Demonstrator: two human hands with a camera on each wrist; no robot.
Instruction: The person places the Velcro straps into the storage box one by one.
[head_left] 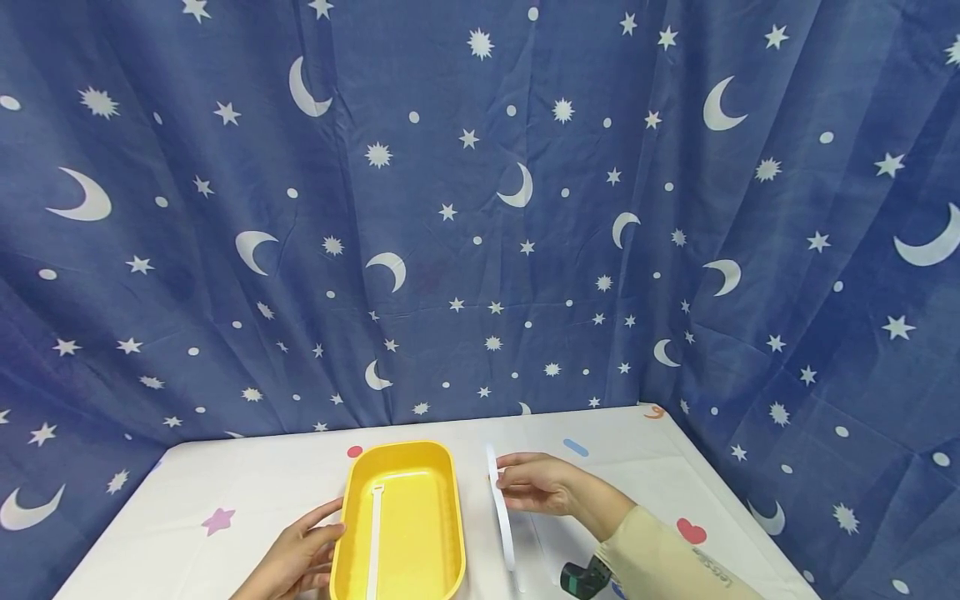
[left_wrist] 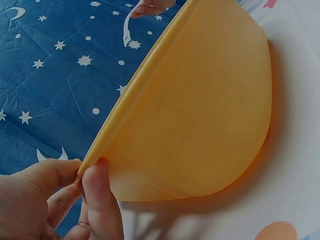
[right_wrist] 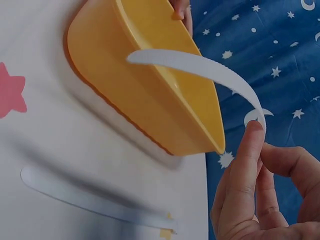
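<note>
In the head view an open yellow plastic box (head_left: 423, 542) stands on the table. My left hand (head_left: 300, 552) is at its left side; in the left wrist view thumb and fingers pinch the box's rim (left_wrist: 135, 85). Inside the box lies a white strap (head_left: 376, 533) with a slotted buckle at its far end. My right hand (head_left: 538, 483), right of the box, pinches a second white strap (right_wrist: 200, 66) near one end. That strap bends in an arc, its free end in the air beside the box. A third white strap (right_wrist: 95, 202) lies flat on the table below it.
The white tablecloth (head_left: 262, 475) carries printed coloured shapes, among them a pink star and a red heart. A blue curtain (head_left: 450, 217) with moons and stars stands behind and at the sides. A black device (head_left: 585, 578) sits at the right wrist.
</note>
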